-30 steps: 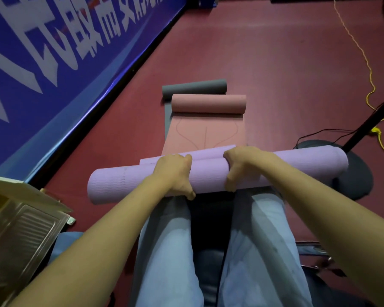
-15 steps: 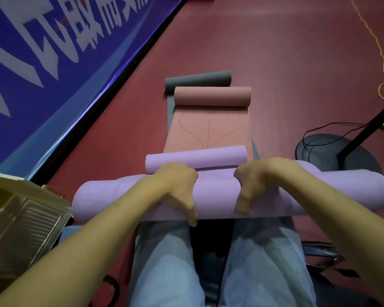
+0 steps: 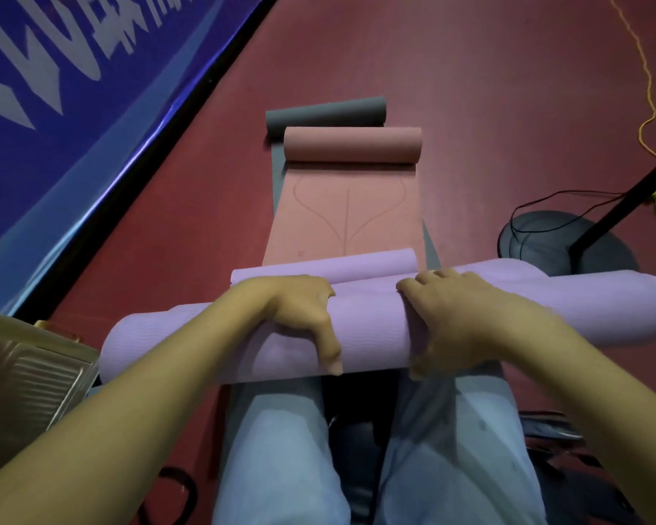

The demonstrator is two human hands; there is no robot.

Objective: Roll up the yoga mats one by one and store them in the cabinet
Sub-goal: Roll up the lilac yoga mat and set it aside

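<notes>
A thick rolled purple yoga mat (image 3: 372, 327) lies crosswise above my knees. My left hand (image 3: 300, 316) and my right hand (image 3: 455, 316) both grip it from the top, fingers over its far side, thumbs on the near side. Just beyond it sits a second, thinner purple roll (image 3: 326, 265). Farther out lies a pink mat (image 3: 345, 217), flat in the middle with its far end rolled (image 3: 353, 144). A grey mat roll (image 3: 326, 114) rests behind that, with grey mat edges showing under the pink one.
A blue banner (image 3: 72, 108) runs along the left wall over the red floor. A round black stand base (image 3: 561, 240) with pole and black cable sits at the right; a yellow cord (image 3: 648, 108) trails beyond. A pale ribbed container (image 3: 27, 377) stands at the lower left.
The thick purple roll has come up and nearer to me, held in both hands. The thinner purple roll behind it has come into view.
</notes>
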